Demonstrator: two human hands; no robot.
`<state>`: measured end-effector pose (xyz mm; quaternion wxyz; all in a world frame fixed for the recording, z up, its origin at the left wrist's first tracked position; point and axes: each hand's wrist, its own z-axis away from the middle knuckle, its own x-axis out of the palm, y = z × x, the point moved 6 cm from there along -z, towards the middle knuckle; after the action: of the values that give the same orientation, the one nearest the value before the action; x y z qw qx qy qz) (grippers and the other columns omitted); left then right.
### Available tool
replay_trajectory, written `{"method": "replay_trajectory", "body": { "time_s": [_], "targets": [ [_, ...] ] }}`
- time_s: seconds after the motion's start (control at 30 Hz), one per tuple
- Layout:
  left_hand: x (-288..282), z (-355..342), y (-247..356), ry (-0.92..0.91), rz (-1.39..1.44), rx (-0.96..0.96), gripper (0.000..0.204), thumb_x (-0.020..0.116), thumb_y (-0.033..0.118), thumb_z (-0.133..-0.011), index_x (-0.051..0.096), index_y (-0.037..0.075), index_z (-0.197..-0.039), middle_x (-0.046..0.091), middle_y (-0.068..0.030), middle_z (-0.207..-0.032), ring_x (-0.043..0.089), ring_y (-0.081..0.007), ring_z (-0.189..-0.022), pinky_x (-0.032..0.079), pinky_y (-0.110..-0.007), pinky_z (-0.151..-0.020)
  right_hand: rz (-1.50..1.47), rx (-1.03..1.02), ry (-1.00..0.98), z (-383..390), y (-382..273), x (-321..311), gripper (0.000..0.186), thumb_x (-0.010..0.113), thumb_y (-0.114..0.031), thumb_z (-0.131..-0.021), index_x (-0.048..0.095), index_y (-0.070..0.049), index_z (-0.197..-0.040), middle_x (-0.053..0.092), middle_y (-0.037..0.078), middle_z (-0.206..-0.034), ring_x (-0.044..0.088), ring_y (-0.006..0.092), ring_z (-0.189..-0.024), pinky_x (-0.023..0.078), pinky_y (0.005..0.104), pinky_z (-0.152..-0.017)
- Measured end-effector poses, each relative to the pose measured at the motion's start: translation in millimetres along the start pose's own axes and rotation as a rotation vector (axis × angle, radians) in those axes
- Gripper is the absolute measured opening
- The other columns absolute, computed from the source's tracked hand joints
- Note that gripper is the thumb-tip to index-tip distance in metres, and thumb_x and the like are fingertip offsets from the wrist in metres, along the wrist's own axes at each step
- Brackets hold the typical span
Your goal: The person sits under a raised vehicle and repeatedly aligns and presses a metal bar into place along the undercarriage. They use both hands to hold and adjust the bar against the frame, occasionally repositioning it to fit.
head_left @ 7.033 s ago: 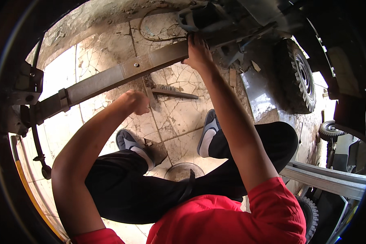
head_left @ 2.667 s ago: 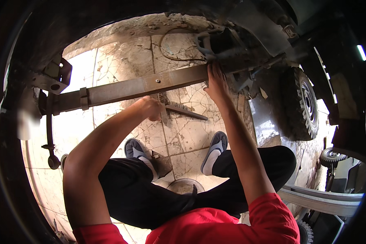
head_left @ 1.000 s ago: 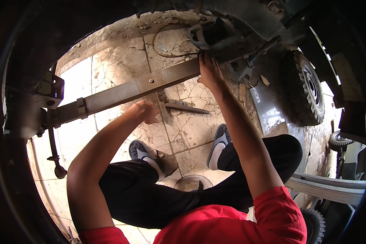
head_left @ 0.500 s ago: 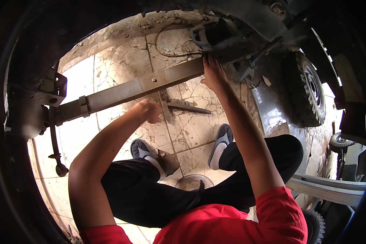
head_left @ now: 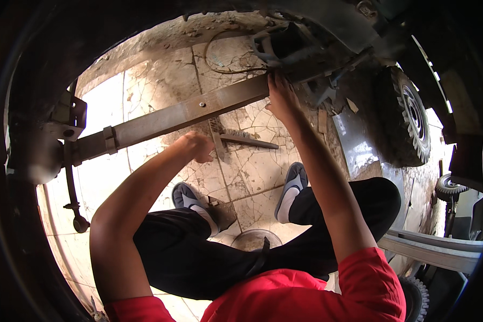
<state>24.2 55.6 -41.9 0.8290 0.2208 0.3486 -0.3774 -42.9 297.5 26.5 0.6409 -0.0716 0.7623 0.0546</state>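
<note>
A long steel leaf spring [head_left: 155, 115] slants across the view, with a small bolt head [head_left: 202, 104] near its middle and a metal clip [head_left: 110, 139] round its left part. My right hand [head_left: 284, 99] grips it near the right end, fingers over the top and thumb at the lower edge. Just below the spring's middle, my left hand [head_left: 196, 146] is closed with its fingers curled. Whatever those fingers may hold is hidden. On the floor beyond it lies a brush [head_left: 249, 141] with bristles and a long handle, beside a flat strip [head_left: 217, 138].
Dark vehicle parts surround the view. A bracket [head_left: 79, 115] and a hanging rod [head_left: 74, 198] are at the left. To the right stand a wheel [head_left: 413, 118] and grey metal rails [head_left: 434, 249]. A round lid-like thing [head_left: 255, 240] lies between my feet on cracked tiles [head_left: 161, 80].
The spring has shifted very slightly. Both hands keep nearly the same places and grips.
</note>
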Motion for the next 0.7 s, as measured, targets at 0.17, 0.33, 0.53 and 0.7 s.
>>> {"method": "replay_trajectory", "body": {
  "time_s": [0.17, 0.33, 0.53, 0.7],
  "targets": [
    [6, -2, -4, -0.096, -0.044, -0.038, 0.046, 0.064, 0.045, -0.090, 0.070, 0.008, -0.117, 0.073, -0.0131, -0.112, 0.068, -0.0297, -0.109, 0.053, -0.045, -0.092, 0.029, -0.017, 0.048, 2, -1, -6, 0.106, 0.092, -0.023, -0.063, 0.034, 0.003, -0.148, 0.035, 0.024, -0.153, 0.038, 0.0358, -0.142, 0.035, 0.0426, -0.117],
    [2, 1, -3, -0.030, -0.009, 0.017, 0.048, 0.065, 0.048, -0.089, 0.070, 0.009, -0.116, 0.072, -0.0124, -0.113, 0.067, -0.0296, -0.110, 0.053, -0.045, -0.092, 0.010, 0.045, 0.008, -13, -1, -7, 0.111, 0.093, -0.023, -0.060, 0.031, 0.002, -0.149, 0.035, 0.024, -0.153, 0.038, 0.0363, -0.142, 0.036, 0.0417, -0.117],
    [1, 6, 1, -0.066, 0.059, 0.033, 0.051, 0.067, 0.049, -0.087, 0.069, 0.009, -0.118, 0.070, -0.0127, -0.118, 0.066, -0.0307, -0.112, 0.053, -0.044, -0.093, 0.038, -0.012, 0.082, 8, 0, -2, 0.111, 0.092, -0.022, -0.061, 0.030, 0.003, -0.149, 0.033, 0.025, -0.154, 0.038, 0.0372, -0.142, 0.035, 0.0417, -0.118],
    [23, -2, -11, -0.120, 0.030, -0.008, 0.049, 0.067, 0.049, -0.086, 0.072, 0.008, -0.112, 0.073, -0.0143, -0.110, 0.068, -0.0317, -0.107, 0.054, -0.044, -0.090, 0.000, 0.003, 0.013, -3, -5, -1, 0.110, 0.092, -0.021, -0.062, 0.030, 0.003, -0.149, 0.032, 0.026, -0.155, 0.038, 0.0368, -0.142, 0.035, 0.0423, -0.118]
  ]
}}
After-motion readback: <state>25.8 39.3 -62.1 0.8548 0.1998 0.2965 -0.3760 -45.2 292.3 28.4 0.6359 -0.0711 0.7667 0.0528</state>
